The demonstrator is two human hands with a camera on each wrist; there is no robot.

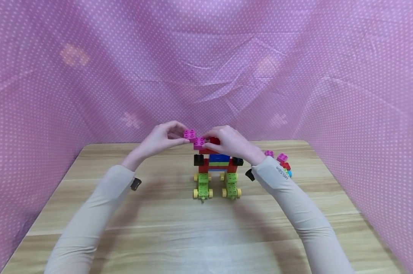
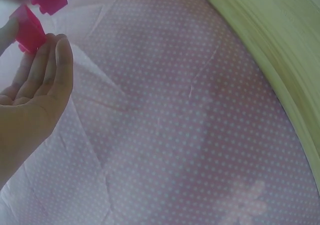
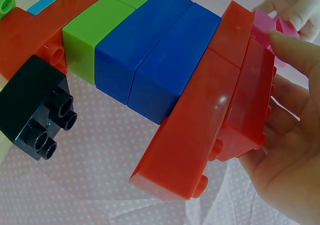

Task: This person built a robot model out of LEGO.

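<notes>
Left hand: the left hand [image 1: 160,139] is pinching a magenta brick [image 1: 189,133] between fingertips and thumb, holding it at the build's upper edge, at about 11 o'clock from the model's centre.

Right hand: the right hand [image 1: 228,142] is curling its fingers round the red top course [image 3: 235,100], with a second magenta brick [image 1: 199,142] under its fingertips; whether it is pinching that brick or only pressing on it, I cannot tell.

Model: the brick model [image 1: 216,167] is standing mid-table [image 1: 158,228], at 12 o'clock from the person, on green wheeled bases [image 1: 203,186], with blue bricks [image 3: 150,60] in the middle and black bricks [image 3: 37,107] jutting out at 3 and 9 o'clock.

Handling: the bricks look to be light, rigid, smooth plastic, likely slippery on flat faces; gripping the side walls, not the studs, seems safest. The stack may be rolling or splitting at the seams if pushed sideways, so bracing the top course looks wise.

Spare pieces: loose bricks [image 1: 282,160] are lying at 3 o'clock of the model, beside the right sleeve.
</notes>
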